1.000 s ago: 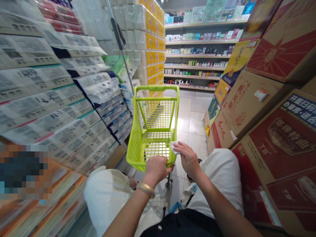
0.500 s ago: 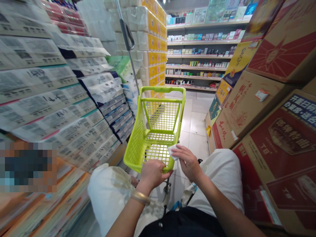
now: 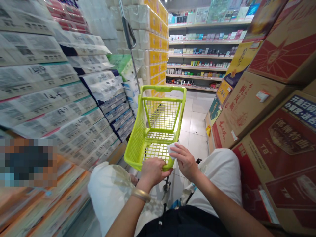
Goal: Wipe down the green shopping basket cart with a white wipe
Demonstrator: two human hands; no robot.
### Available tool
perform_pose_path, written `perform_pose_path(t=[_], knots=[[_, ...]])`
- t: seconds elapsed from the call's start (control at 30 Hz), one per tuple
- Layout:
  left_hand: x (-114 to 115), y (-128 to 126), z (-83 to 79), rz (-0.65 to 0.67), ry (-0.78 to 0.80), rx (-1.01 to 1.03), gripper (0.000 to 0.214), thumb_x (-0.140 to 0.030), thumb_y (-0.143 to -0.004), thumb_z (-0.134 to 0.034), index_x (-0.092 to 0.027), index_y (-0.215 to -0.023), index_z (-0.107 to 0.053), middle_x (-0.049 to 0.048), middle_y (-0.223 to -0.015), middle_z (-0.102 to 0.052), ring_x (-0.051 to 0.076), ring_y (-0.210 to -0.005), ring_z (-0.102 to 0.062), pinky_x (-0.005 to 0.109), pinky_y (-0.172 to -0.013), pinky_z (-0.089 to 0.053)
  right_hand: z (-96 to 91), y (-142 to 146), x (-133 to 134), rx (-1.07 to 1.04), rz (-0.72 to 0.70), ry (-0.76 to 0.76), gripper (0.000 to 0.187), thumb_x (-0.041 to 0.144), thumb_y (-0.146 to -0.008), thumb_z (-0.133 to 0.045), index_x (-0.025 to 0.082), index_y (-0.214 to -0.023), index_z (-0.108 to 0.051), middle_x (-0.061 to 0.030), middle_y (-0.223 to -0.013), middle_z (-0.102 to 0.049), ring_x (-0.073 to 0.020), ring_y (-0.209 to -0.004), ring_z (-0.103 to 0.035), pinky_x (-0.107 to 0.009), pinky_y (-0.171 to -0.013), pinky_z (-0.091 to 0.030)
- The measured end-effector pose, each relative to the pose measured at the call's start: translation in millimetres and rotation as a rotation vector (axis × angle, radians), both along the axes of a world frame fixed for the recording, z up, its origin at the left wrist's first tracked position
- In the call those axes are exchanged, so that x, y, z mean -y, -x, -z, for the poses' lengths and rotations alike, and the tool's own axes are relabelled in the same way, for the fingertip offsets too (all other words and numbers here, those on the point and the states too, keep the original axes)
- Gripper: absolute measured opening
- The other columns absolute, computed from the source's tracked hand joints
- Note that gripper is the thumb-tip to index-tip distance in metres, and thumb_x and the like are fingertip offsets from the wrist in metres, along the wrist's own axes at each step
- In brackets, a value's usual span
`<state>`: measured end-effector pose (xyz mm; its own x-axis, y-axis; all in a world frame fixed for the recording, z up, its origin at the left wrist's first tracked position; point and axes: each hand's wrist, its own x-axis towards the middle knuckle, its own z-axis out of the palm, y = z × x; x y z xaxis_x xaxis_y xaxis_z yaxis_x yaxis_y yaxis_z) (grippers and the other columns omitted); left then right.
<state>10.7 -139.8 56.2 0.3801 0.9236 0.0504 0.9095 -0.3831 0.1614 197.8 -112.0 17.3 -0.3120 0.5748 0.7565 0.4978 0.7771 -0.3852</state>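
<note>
In front of my knees stands a lime-green plastic shopping cart basket [image 3: 133, 140] with grid walls; nothing lies inside it. My left hand [image 3: 155, 171] is wrapped over its near rim, close to the right corner. A gold bangle [image 3: 140, 194] circles that wrist. At the basket's right side, my right hand [image 3: 184, 161] pinches a folded white tissue or cloth [image 3: 172, 150] against the top of the wall. The underside of the cloth is hidden by the fingers. Below the near rim, a small caster wheel [image 3: 166, 187] shows.
Stacked packs of paper goods [image 3: 44, 79] line the left. Farther back stand yellow-and-white packs [image 3: 154, 41] behind a pole with a black handle [image 3: 128, 33]. Cardboard cartons [image 3: 249, 102] wall the right side. Shelves of small boxes [image 3: 197, 56] close the far end beyond the tiled floor [image 3: 196, 121].
My right hand and the white cloth have shifted slightly left and up along the basket's right rim. My left hand keeps its grip on the near rim.
</note>
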Motion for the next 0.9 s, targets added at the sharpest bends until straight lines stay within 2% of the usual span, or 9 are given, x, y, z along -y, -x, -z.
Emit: perform_pose_path(t=[0.1, 0.17, 0.3, 0.43, 0.5, 0.63, 0.7, 0.8, 0.9], knots=[[-1, 2, 0.4, 0.006, 0.000, -0.001, 0.036, -0.054, -0.082, -0.059, -0.021, -0.080, -0.075, 0.0059, -0.082, -0.075, 0.023, -0.080, -0.068, 0.030, -0.069, -0.044, 5.8, 0, 19, 0.042, -0.074, -0.009, 0.035, 0.006, -0.092, -0.045, 0.025, -0.108, -0.069, -0.0062, -0.118, -0.072, -0.0215, -0.129, -0.056, -0.046, -0.107, -0.048], [-1, 3, 0.7, 0.013, 0.007, 0.001, 0.036, -0.054, -0.081, -0.060, -0.021, -0.080, -0.075, 0.0063, -0.082, -0.075, 0.023, -0.080, -0.068, 0.030, -0.068, -0.044, 5.5, -3, 23, 0.071, -0.112, -0.016, 0.035, 0.008, -0.093, -0.045, 0.026, -0.113, -0.068, -0.0060, -0.116, -0.073, -0.0209, -0.127, -0.057, -0.045, -0.106, -0.049], [0, 3, 1.1, 0.034, 0.004, 0.003, 0.041, -0.057, -0.082, -0.058, -0.020, -0.075, -0.073, 0.0066, -0.078, -0.074, 0.023, -0.078, -0.068, 0.030, -0.066, -0.043, -5.1, -12, -2, 0.099, -0.088, -0.023, 0.040, 0.009, -0.095, -0.042, 0.025, -0.124, -0.064, -0.0068, -0.115, -0.073, -0.0206, -0.122, -0.061, -0.044, -0.101, -0.053], [2, 4, 2.1, 0.059, -0.021, 0.013, 0.041, -0.057, -0.083, -0.057, -0.020, -0.071, -0.072, 0.0062, -0.075, -0.072, 0.022, -0.075, -0.067, 0.029, -0.065, -0.042, -13.8, -16, -26, 0.059, -0.026, -0.031, 0.041, 0.008, -0.096, -0.039, 0.025, -0.123, -0.065, -0.0076, -0.118, -0.072, -0.0197, -0.123, -0.060, -0.042, -0.101, -0.055], [4, 5, 3.0, 0.059, -0.028, 0.024, 0.040, -0.057, -0.082, -0.059, -0.020, -0.072, -0.072, 0.0063, -0.075, -0.072, 0.021, -0.074, -0.066, 0.029, -0.065, -0.043, -12.1, -14, -20, 0.047, -0.044, -0.041, 0.039, 0.009, -0.096, -0.040, 0.025, -0.119, -0.066, -0.0079, -0.118, -0.072, -0.0197, -0.123, -0.060, -0.042, -0.101, -0.055], [5, 10, 3.9, 0.073, -0.026, 0.046, 0.039, -0.057, -0.080, -0.060, -0.021, -0.076, -0.074, 0.0069, -0.076, -0.073, 0.021, -0.074, -0.067, 0.029, -0.067, -0.044, -1.9, -6, 12, 0.093, -0.213, -0.076, 0.031, 0.011, -0.096, -0.043, 0.023, -0.112, -0.067, -0.0074, -0.115, -0.073, -0.0203, -0.125, -0.059, -0.043, -0.104, -0.051], [5, 11, 3.4, 0.080, -0.023, 0.048, 0.041, -0.058, -0.080, -0.059, -0.020, -0.077, -0.074, 0.0073, -0.077, -0.074, 0.022, -0.074, -0.067, 0.030, -0.067, -0.044, 0.2, -7, 19, 0.114, -0.256, -0.086, 0.031, 0.011, -0.096, -0.043, 0.023, -0.114, -0.066, -0.0072, -0.114, -0.073, -0.0197, -0.125, -0.059, -0.043, -0.105, -0.050], [4, 11, 2.4, 0.088, -0.028, 0.031, 0.042, -0.060, -0.080, -0.059, -0.021, -0.076, -0.073, 0.0066, -0.077, -0.073, 0.023, -0.075, -0.067, 0.030, -0.066, -0.044, -3.9, -15, 4, 0.144, -0.237, -0.091, 0.036, 0.011, -0.097, -0.041, 0.023, -0.123, -0.063, -0.0071, -0.115, -0.073, -0.0187, -0.124, -0.059, -0.041, -0.104, -0.051], [3, 9, 2.9, 0.091, -0.048, 0.011, 0.042, -0.061, -0.079, -0.060, -0.021, -0.071, -0.071, 0.0058, -0.073, -0.072, 0.022, -0.073, -0.066, 0.030, -0.065, -0.043, -12.1, -25, -23, 0.151, -0.123, -0.065, 0.040, 0.011, -0.098, -0.037, 0.025, -0.128, -0.061, -0.0074, -0.118, -0.072, -0.0192, -0.124, -0.060, -0.042, -0.103, -0.053]])
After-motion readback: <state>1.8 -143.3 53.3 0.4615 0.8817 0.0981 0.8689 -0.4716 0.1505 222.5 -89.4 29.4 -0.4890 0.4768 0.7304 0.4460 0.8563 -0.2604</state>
